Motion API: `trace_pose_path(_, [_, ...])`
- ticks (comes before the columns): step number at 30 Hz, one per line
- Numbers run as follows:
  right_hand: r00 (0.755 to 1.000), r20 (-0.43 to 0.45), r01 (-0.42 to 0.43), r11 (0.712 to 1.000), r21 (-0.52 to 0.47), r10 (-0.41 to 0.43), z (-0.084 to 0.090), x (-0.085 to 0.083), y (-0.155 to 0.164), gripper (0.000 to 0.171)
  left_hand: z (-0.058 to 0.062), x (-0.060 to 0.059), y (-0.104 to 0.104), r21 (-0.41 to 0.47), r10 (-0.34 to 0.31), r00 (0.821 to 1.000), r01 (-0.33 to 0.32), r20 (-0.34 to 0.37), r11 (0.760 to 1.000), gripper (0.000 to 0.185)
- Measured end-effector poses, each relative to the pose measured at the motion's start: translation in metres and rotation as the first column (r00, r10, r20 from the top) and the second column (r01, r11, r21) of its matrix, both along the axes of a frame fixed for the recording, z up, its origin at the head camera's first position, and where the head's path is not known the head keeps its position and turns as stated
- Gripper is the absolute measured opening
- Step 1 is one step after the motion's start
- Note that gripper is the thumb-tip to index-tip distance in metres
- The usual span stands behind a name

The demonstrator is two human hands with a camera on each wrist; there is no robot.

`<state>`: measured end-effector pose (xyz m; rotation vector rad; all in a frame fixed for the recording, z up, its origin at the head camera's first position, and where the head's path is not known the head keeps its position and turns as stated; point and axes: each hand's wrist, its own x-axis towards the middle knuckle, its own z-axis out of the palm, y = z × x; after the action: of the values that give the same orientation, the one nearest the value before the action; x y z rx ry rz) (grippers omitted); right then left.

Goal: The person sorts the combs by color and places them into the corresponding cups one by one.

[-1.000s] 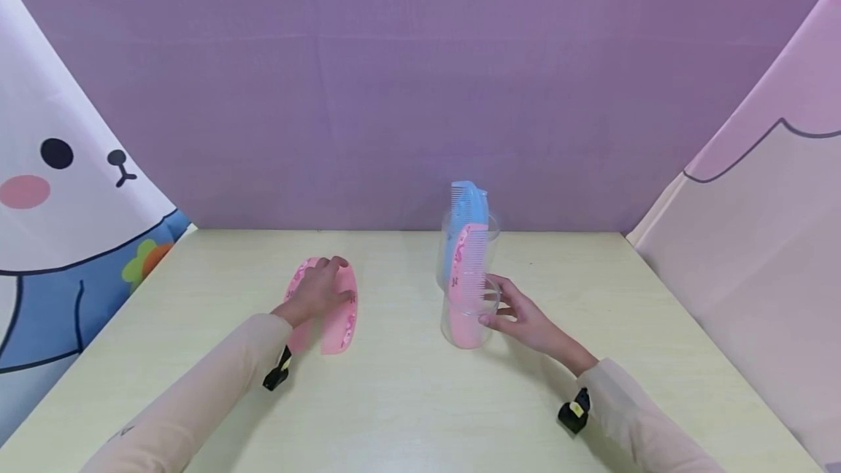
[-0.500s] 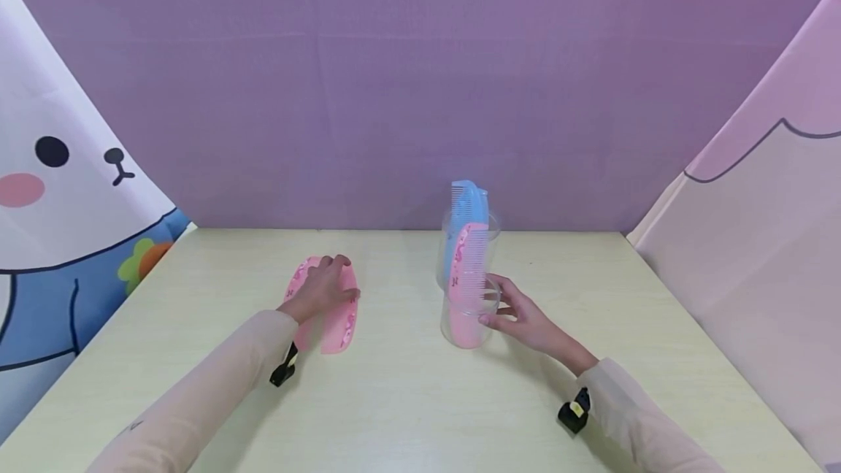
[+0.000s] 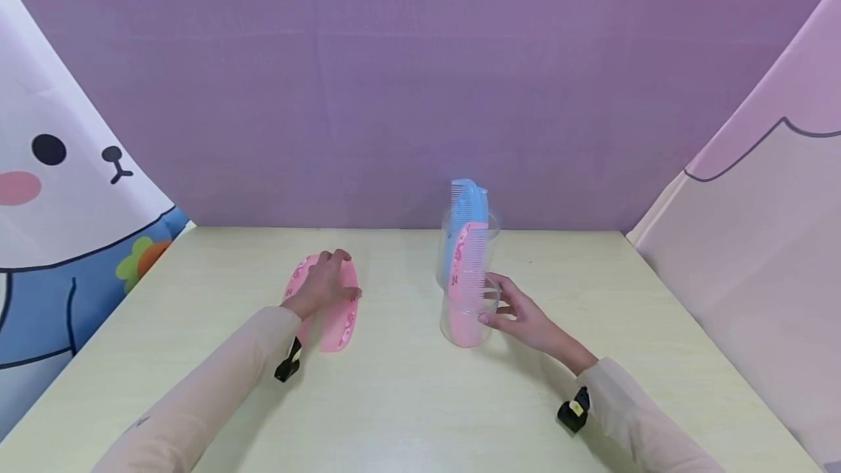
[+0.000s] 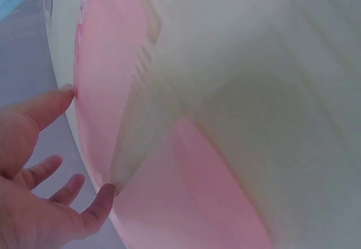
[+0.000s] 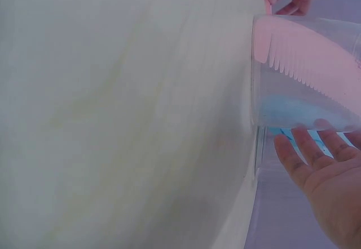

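Two pink combs lie flat on the table at the left of the head view, teeth sides facing each other: a left pink comb and a right pink comb. My left hand is over them, thumb on the right comb's outer edge and fingers at its far end. In the left wrist view, thumb and a finger pinch that pink comb. My right hand holds the right side of the front clear cup, thumb in front and fingers behind. Inside it a pink comb stands upright.
Behind the front cup stands another clear cup with blue combs upright in it, partly hidden. A purple cloth rises at the table's far edge. Printed cloths hang at both sides. The table is pale wood.
My left hand and forearm have shifted slightly right and away from me over the pink combs, the thumb coming to the right comb's outer edge. My right hand and both cups stay put.
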<state>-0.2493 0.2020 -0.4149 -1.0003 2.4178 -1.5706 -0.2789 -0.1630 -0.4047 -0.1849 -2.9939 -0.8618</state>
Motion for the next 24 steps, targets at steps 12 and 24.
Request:
trace_pose_path(12, [1.0,0.007,-0.002,1.0,-0.001,0.002,-0.0009,-0.001,0.0005,0.065,0.004,-0.0062,-0.0008,0.087,0.084,0.995,-0.089,0.06,0.992,0.082])
trace_pose_path(24, [1.0,0.001,-0.001,1.0,0.005,0.001,-0.0012,-0.0008,0.0005,0.065,0.0002,-0.0085,-0.0033,0.126,0.089,0.995,-0.095,0.048,0.987,0.086])
